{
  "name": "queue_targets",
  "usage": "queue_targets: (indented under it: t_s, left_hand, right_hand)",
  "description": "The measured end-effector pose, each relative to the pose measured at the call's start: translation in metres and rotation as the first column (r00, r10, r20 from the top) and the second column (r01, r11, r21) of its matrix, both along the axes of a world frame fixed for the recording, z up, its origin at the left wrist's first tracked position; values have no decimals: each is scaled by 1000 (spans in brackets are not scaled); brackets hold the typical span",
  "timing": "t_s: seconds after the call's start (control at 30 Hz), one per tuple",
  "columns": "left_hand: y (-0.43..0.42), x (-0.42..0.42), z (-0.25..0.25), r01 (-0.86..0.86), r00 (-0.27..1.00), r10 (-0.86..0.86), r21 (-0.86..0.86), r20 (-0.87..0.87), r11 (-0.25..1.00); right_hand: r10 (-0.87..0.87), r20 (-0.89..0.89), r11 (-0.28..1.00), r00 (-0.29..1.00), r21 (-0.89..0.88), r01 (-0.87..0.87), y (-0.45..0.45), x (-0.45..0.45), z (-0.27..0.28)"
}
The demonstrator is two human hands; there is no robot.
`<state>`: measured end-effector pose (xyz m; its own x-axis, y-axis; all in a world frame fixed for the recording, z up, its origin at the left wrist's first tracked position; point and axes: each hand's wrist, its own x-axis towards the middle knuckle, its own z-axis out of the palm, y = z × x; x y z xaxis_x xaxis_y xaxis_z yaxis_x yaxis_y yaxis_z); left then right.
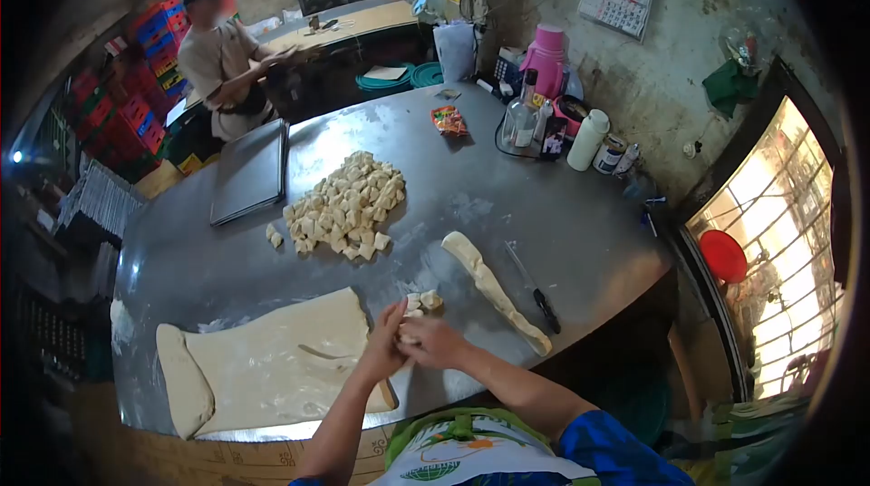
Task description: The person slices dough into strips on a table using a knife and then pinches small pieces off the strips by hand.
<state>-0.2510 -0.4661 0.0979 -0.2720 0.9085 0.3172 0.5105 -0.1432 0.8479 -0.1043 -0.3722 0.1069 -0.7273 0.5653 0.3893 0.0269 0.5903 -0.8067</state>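
My left hand [384,346] and my right hand [435,345] meet over the near edge of the metal table, fingers curled together. A bit of pale dough shows between them, partly hidden by the fingers. Just beyond them lie a few small cut dough pieces [429,300]. On the left, close to my left wrist, a wide flat dough sheet [263,359] is spread, its left end folded over. To the right of my hands lies a long dough strip [489,285], with a black-handled knife [544,306] beside it. A large heap of dough pieces [349,205] sits farther back.
Dark stacked trays [251,173] lie at the table's far left. A snack packet [449,121], bottles [520,121], a phone [554,138] and a pink thermos [545,64] stand along the back right. Another person [222,60] stands beyond the table, near stacked crates [136,114].
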Motion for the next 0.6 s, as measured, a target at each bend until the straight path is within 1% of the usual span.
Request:
queue_targets:
  t_s: [0.03,0.07,0.13,0.2,0.23,0.27,0.3,0.33,0.37,0.4,0.43,0.47,0.5,0.53,0.57,0.6]
  left_hand:
    - [-1,0,5,50,996,-49,-13,72,999]
    - [-2,0,4,41,997,-40,-11,66,999]
    - [-5,12,-6,-10,998,-5,-236,-65,972]
    - [-7,26,-15,-85,981,-3,-442,-194,893]
    - [-12,32,-3,-16,954,-114,-427,-277,904]
    - [-17,36,12,57,905,-223,-416,-362,908]
    - [-17,44,22,63,902,-231,-417,-365,907]
    - [-20,54,29,133,966,-175,-214,-193,968]
    - [-20,61,32,146,989,-146,12,-3,989]
    - [-16,51,31,56,995,-44,-143,88,988]
    - [-19,40,26,-16,984,71,-314,166,949]
    - [-19,36,11,-15,984,72,-322,166,947]
    - [-11,31,-4,-131,976,112,-93,-189,987]
    - [-1,25,-18,-151,837,220,175,-502,973]
    - [4,26,-15,-146,837,215,173,-502,974]
    - [3,28,-14,-129,915,152,87,-374,988]
  right_hand:
    - [68,-49,994,996,-82,-72,-2,-3,10]
    - [77,-55,994,995,-79,-81,0,-6,9]
    - [-15,221,1000,975,-24,21,5,-7,-2]
    - [-121,478,993,870,57,107,16,-2,-15]
    - [-125,475,992,871,59,110,24,2,-21]
    - [-136,528,990,838,48,131,37,7,-25]
    - [-143,582,988,801,32,153,47,13,-31]
    - [-140,635,985,760,9,175,51,19,-38]
    - [-135,684,982,717,-7,191,58,21,-44]
    - [-148,558,988,817,113,101,58,21,-56]
    - [-129,425,972,896,231,30,49,22,-70]
    - [-126,427,974,896,223,31,40,21,-65]
    - [26,375,987,927,138,-83,29,18,-46]
    - [169,307,978,937,69,-199,29,15,-29]
    - [166,306,979,937,67,-195,31,17,-23]
    - [169,224,985,960,4,-174,26,20,-19]
